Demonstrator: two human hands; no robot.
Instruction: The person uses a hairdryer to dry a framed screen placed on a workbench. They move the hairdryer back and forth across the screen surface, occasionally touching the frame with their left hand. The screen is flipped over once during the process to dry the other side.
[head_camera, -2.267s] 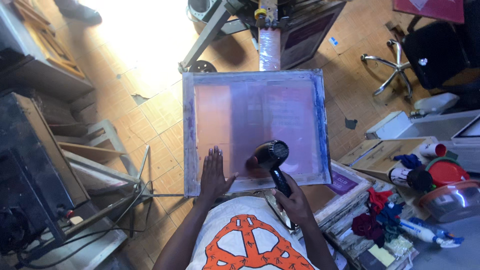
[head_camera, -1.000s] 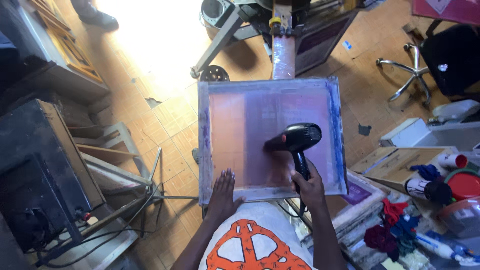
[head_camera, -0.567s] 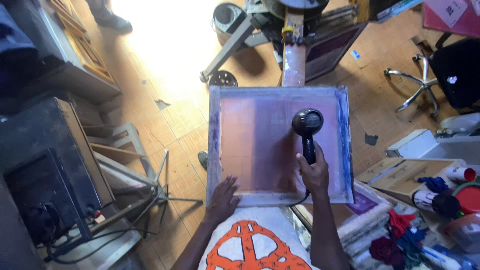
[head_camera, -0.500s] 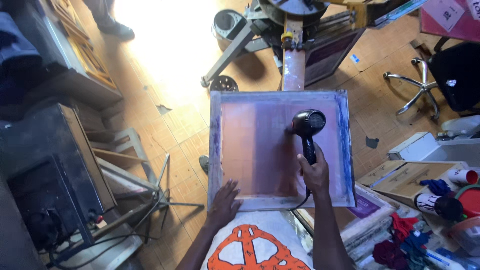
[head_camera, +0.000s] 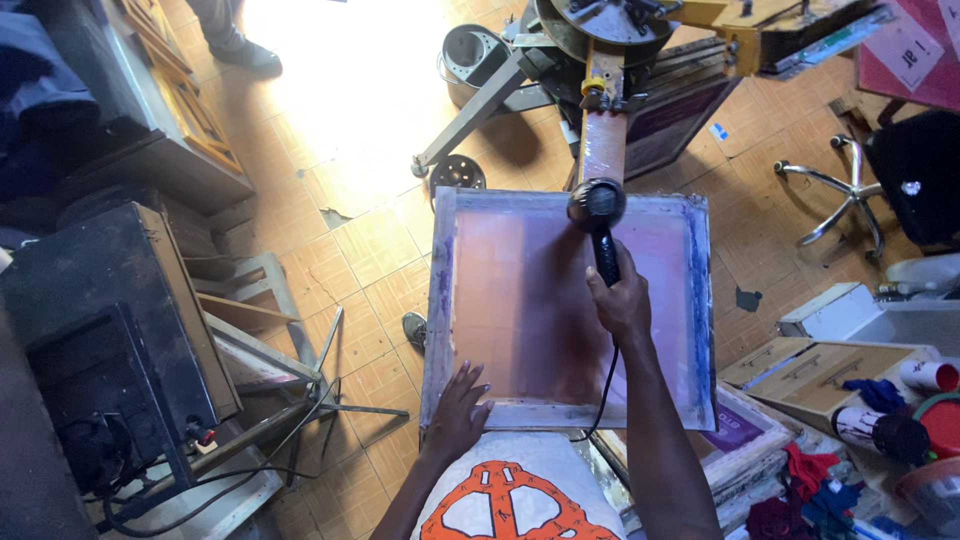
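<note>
The right hand (head_camera: 620, 300) wraps a full, tight grip around the handle of a black hair dryer (head_camera: 598, 215), whose head hangs over the far edge of the printing screen (head_camera: 520, 310). The left hand (head_camera: 458, 408) lies flat, fingers spread, on the screen's near frame corner.

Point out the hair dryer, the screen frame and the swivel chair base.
hair dryer (head_camera: 597, 205): head view, on its round black head.
screen frame (head_camera: 441, 300): head view, on the frame's left rail.
swivel chair base (head_camera: 838, 205): head view, on a chrome leg near the hub.
</note>
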